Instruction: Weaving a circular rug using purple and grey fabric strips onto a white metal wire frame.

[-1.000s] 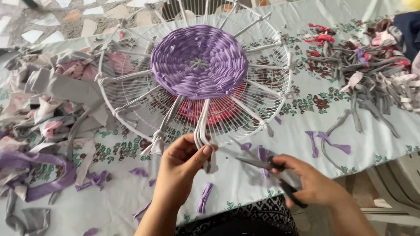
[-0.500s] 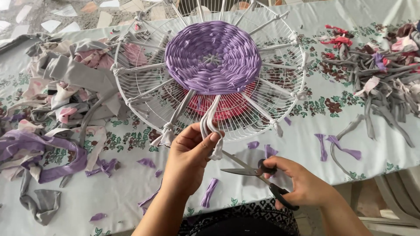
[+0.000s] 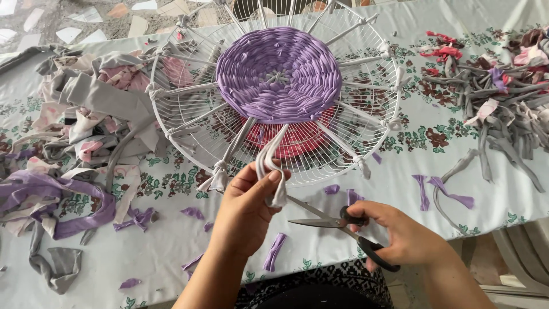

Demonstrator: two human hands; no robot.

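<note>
Our left hand (image 3: 247,209) pinches a folded white fabric strip (image 3: 270,166) coming off the wire rack (image 3: 374,109), while our right hand (image 3: 400,234) grips open black-handled scissors (image 3: 337,220) just beside it. Purple weave (image 3: 278,74) sits above both hands.

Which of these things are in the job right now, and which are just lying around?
In use:
left hand pinching grey strip
right hand holding scissors
wire frame with purple weave

Lying about:
fabric heap
grey strip pile
purple offcuts
</note>
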